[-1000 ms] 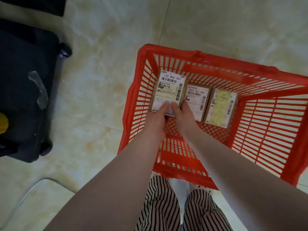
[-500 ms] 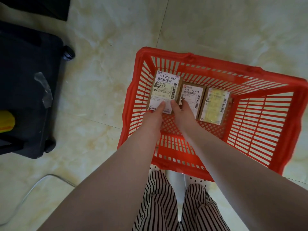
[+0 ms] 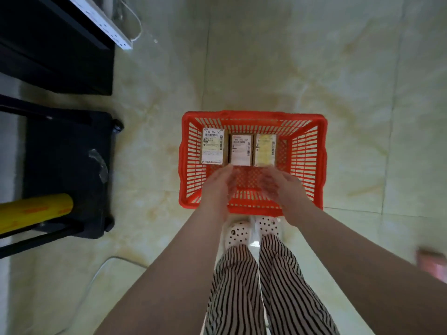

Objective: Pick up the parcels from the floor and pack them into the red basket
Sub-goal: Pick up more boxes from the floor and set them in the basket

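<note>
The red basket (image 3: pixel 252 115) stands on the pale tiled floor straight ahead of my feet. Three small cardboard parcels lie side by side along its far half: a left parcel (image 3: pixel 213 146) with a white label, a middle parcel (image 3: pixel 241 150) with a white label, and a right parcel (image 3: pixel 265 150) with a yellowish label. My left hand (image 3: pixel 219 183) hovers above the basket's near half, fingers apart and empty. Beside it my right hand (image 3: pixel 280 184) is also empty with fingers apart. Both hands are blurred by motion and touch no parcel.
A black wheeled cart (image 3: pixel 66 170) with a yellow roll (image 3: pixel 36 209) stands to the left. Black furniture (image 3: pixel 55 44) and a white power strip (image 3: pixel 106 27) are at the top left. A pinkish object (image 3: pixel 433 264) shows at the right edge. A cable (image 3: pixel 104 264) runs on the floor.
Both hands let go of the left parcel and pulled back toward me, now empty. The view rose and pulled away, so the basket looks smaller and my feet show.
</note>
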`<state>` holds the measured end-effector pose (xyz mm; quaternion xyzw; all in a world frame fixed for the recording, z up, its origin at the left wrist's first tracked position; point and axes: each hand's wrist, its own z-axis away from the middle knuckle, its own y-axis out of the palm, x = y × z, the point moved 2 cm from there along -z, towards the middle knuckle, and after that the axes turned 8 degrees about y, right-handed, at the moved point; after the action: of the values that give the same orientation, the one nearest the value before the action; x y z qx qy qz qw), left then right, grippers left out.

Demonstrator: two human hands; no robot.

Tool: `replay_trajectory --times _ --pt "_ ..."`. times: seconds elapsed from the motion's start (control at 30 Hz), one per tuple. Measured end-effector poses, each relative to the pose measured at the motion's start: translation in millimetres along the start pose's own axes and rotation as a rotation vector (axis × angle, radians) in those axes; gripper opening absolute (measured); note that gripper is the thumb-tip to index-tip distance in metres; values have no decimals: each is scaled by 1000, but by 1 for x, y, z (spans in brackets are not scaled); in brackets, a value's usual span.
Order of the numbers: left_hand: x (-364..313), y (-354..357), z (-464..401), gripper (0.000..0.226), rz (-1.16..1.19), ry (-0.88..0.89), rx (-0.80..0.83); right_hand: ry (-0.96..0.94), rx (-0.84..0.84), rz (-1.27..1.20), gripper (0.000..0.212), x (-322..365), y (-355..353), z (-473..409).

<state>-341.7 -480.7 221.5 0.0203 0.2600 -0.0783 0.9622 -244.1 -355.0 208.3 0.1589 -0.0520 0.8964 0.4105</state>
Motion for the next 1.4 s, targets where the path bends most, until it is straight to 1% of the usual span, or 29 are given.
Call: replay_trajectory --times 0.07,0.17,0.27,0.37,0.47,0.6,0.73,0.8,0.9,0.93,1.07,1.13,1.23,1.4 --pt "-5 15 27 10 -36 28 92 -19 -33 -55 28 3 -19 26" --pt "-9 49 74 11 -163 43 221 -55 -77 -169 25 10 -57 75" --pt "-7 90 118 13 -224 58 301 -102 -106 -294 34 13 -100 114" --pt "8 133 151 22 -292 69 363 -121 -162 -438 38 12 -153 138" --pt "38 184 173 25 -408 74 433 -120 -221 -551 37 3 -218 150" --pt "95 269 197 11 -532 100 514 -127 -284 -685 33 -12 -320 159" --pt "155 358 238 10 -619 122 579 -136 -350 -793 14 -27 -423 173" --pt "181 400 259 10 -624 109 598 -138 -393 -842 14 -30 -470 178" --pt "210 455 284 15 -649 101 624 -118 -442 -915 23 -30 -528 184" --pt "217 469 290 19 -652 99 629 -112 -446 -937 21 -30 -544 185" --pt "235 519 299 48 -697 77 588 -108 -458 -1004 11 -16 -595 181" --pt "242 548 297 55 -727 72 578 -108 -478 -1028 11 -3 -620 172" --pt "252 596 290 60 -727 67 571 -105 -477 -1052 12 20 -657 152" --pt "270 674 257 59 -830 101 567 -64 -521 -1063 12 53 -718 102"
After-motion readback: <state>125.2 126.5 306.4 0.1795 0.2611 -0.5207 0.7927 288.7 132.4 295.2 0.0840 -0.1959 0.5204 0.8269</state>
